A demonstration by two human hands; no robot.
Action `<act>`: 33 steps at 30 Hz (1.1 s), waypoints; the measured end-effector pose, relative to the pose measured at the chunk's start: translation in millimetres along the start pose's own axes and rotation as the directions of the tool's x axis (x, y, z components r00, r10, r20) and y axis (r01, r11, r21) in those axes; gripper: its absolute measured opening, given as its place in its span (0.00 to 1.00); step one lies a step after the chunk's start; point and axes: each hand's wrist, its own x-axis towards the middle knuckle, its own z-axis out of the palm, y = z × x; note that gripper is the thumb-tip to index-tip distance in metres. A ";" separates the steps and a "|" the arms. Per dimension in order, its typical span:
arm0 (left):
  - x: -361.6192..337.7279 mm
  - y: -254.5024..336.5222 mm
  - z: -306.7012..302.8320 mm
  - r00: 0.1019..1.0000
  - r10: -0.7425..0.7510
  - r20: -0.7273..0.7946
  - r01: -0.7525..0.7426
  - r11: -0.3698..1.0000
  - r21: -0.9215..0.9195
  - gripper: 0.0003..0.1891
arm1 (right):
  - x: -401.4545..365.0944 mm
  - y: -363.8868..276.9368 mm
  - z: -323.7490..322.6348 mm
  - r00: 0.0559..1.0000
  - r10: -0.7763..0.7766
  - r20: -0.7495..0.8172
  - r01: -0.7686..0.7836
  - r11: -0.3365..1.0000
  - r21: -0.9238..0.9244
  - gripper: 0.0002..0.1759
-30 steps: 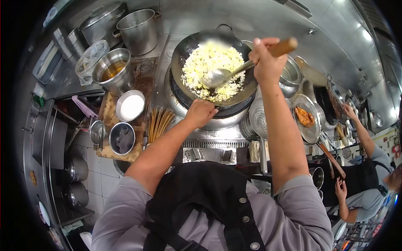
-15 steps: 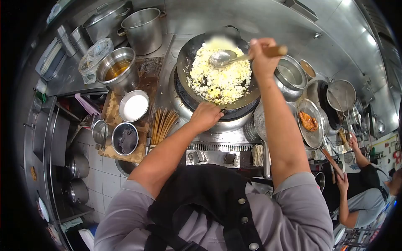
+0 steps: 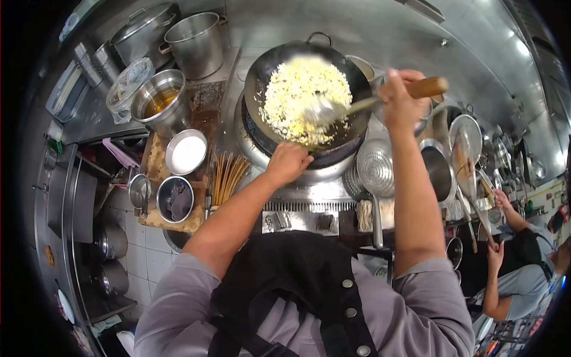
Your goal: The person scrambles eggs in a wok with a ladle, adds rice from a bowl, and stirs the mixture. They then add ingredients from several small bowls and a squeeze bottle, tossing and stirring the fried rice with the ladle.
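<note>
On the far burner, your left hand (image 3: 288,162) clenches the near edge of the wok (image 3: 257,77), likely heavy and hot with loose rice (image 3: 297,89), while your right hand (image 3: 400,100) grips the stiff ladle (image 3: 363,105) by its wooden end.

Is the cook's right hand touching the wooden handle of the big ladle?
Touching. The head view shows the right hand closed around the ladle's wooden handle, and the handle's end sticks out past the fingers.

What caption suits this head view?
Left hand grips the wok at its near edge; right hand holds a ladle in the fried rice.
</note>
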 end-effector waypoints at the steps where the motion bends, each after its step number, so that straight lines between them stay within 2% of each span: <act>1: 0.1 -1.2 3.3 0.999 0.012 -0.042 -0.013 1.000 -0.015 0.17 | 2.9 9.0 1.4 0.999 0.020 0.034 -0.021 1.000 0.018 0.09; 2: 4.6 -3.1 4.0 0.995 0.027 -0.096 -0.030 0.999 -0.024 0.18 | 7.9 8.1 -4.2 0.999 0.012 0.033 -0.012 1.000 0.016 0.09; 4: 6.9 -2.5 0.3 0.997 0.046 -0.062 -0.048 0.998 -0.028 0.18 | 17.4 -20.9 20.8 1.000 0.004 0.021 -0.005 0.999 0.045 0.09; 5: 5.5 -1.5 -0.4 0.998 0.031 -0.059 -0.033 0.999 -0.023 0.17 | 0.0 -39.4 34.6 0.999 -0.032 0.034 0.032 0.999 -0.008 0.09; 8: 2.0 -3.4 5.0 0.997 0.043 -0.062 -0.045 0.999 -0.029 0.17 | -22.8 33.6 30.5 0.991 -0.012 0.130 0.017 0.999 -0.037 0.09; 9: 3.3 -3.1 4.8 0.997 0.047 -0.068 -0.048 0.999 -0.022 0.16 | -1.9 35.4 34.2 0.989 -0.037 0.140 0.065 0.978 -0.200 0.09; 10: 5.0 -3.3 3.3 0.996 0.050 -0.075 -0.051 0.999 -0.012 0.16 | 14.9 25.1 48.0 0.994 -0.042 0.099 0.058 0.985 -0.163 0.12; 12: 5.1 -1.9 0.9 0.996 0.062 -0.071 -0.063 0.998 -0.011 0.16 | 24.1 -2.8 62.8 0.987 -0.100 0.129 0.113 0.989 -0.094 0.12; 14: 8.9 -4.3 -1.0 0.995 0.069 -0.072 -0.070 0.997 -0.014 0.16 | 15.5 32.8 58.0 0.936 -0.323 0.141 0.345 0.922 -0.178 0.11; 15: 8.5 -4.1 -0.2 0.995 0.074 -0.068 -0.076 0.997 -0.013 0.16 | 5.4 55.8 55.7 0.973 -0.174 0.153 0.207 0.950 -0.233 0.11; 16: 6.1 -2.9 -0.2 0.995 0.081 -0.061 -0.082 0.997 -0.013 0.16 | 8.6 66.4 60.9 0.963 -0.201 0.181 0.260 0.875 -0.409 0.11; 17: 5.7 -2.2 -1.5 0.997 0.070 -0.039 -0.072 0.997 -0.041 0.17 | 29.8 71.6 64.2 0.974 -0.158 0.163 0.206 0.914 -0.349 0.11; 18: 7.2 -0.5 -1.4 0.997 0.065 -0.050 -0.067 0.997 -0.036 0.17 | 45.5 49.9 81.9 0.983 -0.108 0.151 0.148 0.947 -0.284 0.11; 19: 5.4 1.7 0.6 0.999 0.037 -0.007 -0.037 0.999 0.027 0.16 | 48.6 35.8 89.0 0.983 -0.106 0.147 0.144 0.949 -0.280 0.11; 20: 8.5 1.3 -0.5 1.000 0.013 0.027 -0.015 0.995 0.094 0.15 | 54.3 22.5 96.5 0.978 -0.150 0.148 0.181 0.958 -0.222 0.11; 22: 10.2 0.4 -3.7 0.997 0.005 0.075 -0.011 0.997 0.071 0.16 | 50.9 30.0 98.2 0.955 -0.271 0.117 0.278 0.959 -0.048 0.11; 24: 6.5 -0.3 -0.7 0.999 0.011 0.046 -0.013 1.000 0.029 0.16 | 50.2 91.0 79.4 0.962 -0.193 0.193 0.237 0.941 -0.242 0.11; 25: 4.4 0.1 0.5 0.999 0.013 0.046 -0.014 0.999 0.031 0.16 | 55.3 87.7 79.9 0.960 -0.218 0.174 0.275 0.845 -0.459 0.12; 26: 6.0 -0.9 0.9 1.000 0.027 0.016 -0.028 0.999 0.028 0.16 | 66.7 81.4 78.0 0.958 -0.225 0.179 0.283 0.846 -0.452 0.12; 28: 2.0 -0.9 2.0 0.999 0.034 -0.003 -0.034 0.999 0.022 0.16 | 74.8 25.1 85.9 0.993 -0.098 0.065 0.104 0.989 -0.102 0.10; 30: 5.2 -0.6 1.4 0.996 0.063 -0.065 -0.063 0.998 -0.002 0.15 | 77.4 18.2 74.5 0.990 -0.140 0.003 0.140 0.986 -0.095 0.10; 32: 4.8 1.3 2.4 0.997 0.063 -0.046 -0.063 0.998 0.000 0.15 | 72.8 55.4 43.2 0.964 -0.265 -0.010 0.261 0.955 -0.140 0.09; 33: 6.8 0.6 1.7 0.998 0.058 -0.039 -0.058 0.998 0.013 0.15 | 63.9 57.4 42.7 0.985 -0.168 -0.029 0.155 0.955 -0.252 0.10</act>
